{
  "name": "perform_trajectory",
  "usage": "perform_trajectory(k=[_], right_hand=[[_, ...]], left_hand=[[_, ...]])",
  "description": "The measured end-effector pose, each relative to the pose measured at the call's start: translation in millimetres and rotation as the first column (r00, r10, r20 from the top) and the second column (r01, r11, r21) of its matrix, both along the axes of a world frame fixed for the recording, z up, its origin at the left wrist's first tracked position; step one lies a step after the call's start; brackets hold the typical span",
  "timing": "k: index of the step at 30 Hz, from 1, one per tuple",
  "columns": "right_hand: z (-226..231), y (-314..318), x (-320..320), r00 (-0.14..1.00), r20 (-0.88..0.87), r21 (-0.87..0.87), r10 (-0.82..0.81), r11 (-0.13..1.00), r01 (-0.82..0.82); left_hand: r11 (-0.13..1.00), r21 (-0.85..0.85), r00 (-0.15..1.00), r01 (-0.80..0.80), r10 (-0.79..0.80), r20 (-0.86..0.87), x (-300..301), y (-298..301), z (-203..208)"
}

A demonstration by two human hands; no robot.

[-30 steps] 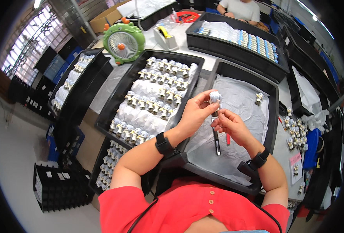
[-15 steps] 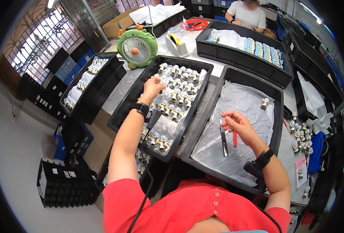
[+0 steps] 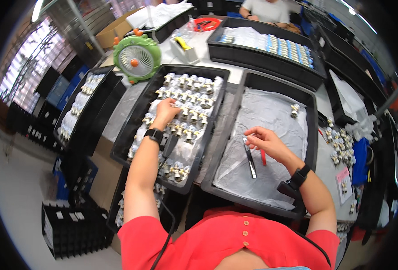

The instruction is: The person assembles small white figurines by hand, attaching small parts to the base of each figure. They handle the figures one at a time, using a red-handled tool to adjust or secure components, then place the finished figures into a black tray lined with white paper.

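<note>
On the left, my left hand [image 3: 166,111] reaches into a black tray [image 3: 194,176] lined with white sheeting, its fingers closed on one of the small white-and-dark figurines [image 3: 191,110] standing there in rows. My right hand [image 3: 265,140] hovers over the right black tray [image 3: 211,185], fingers curled toward the thumb; whatever they may pinch is too small to make out. Just below its fingertips is a slim black-and-silver tool [image 3: 251,164], and beside that a red stick-like thing [image 3: 263,157]. A lone figurine [image 3: 294,110] stands at that tray's far right.
A green animal-shaped fan [image 3: 137,57] and a tape dispenser [image 3: 184,51] stand behind the trays. Another black tray [image 3: 262,56] holds blue-and-white pieces near a person in white [image 3: 268,10]. Loose figurines [image 3: 340,143] lie at the right; a further filled tray [image 3: 87,112] is at left.
The whole view has shifted, moving the trays and fan leftward in the picture. My left hand has come slightly nearer to me within its tray. My right hand keeps nearly the same pose.
</note>
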State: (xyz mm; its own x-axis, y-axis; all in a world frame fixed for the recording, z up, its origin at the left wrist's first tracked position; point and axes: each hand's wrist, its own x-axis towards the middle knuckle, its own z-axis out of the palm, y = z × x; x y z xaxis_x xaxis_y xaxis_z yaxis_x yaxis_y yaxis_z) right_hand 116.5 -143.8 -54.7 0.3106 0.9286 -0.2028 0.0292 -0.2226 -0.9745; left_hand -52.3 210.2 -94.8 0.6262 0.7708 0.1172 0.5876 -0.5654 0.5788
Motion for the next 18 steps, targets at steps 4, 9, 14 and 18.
perform_trajectory(k=[4, 9, 14, 18], right_hand=[[-2, 1, 1, 1.0, -0.009, -0.015, -0.005, 1.0, 0.005], [-1, -1, 9, 0.999, 0.001, -0.06, -0.055, 0.997, 0.054], [-16, 7, 55, 0.948, 0.307, -0.005, -0.083, 0.996, 0.089], [-38, -5, 129, 0.397, 0.896, 0.039, -0.2, 0.925, 0.378]], left_hand=[[1.0, -0.02, 1.0, -0.007, 0.007, 0.009, -2, 5, -4], [0.998, 0.017, 0.998, -0.055, 0.055, -0.003, 4, 4, -3], [0.999, -0.037, 1.0, 0.005, -0.004, 0.028, 0, 15, -12], [0.999, -0.03, 0.999, -0.035, 0.036, 0.03, 3, 4, 7]])
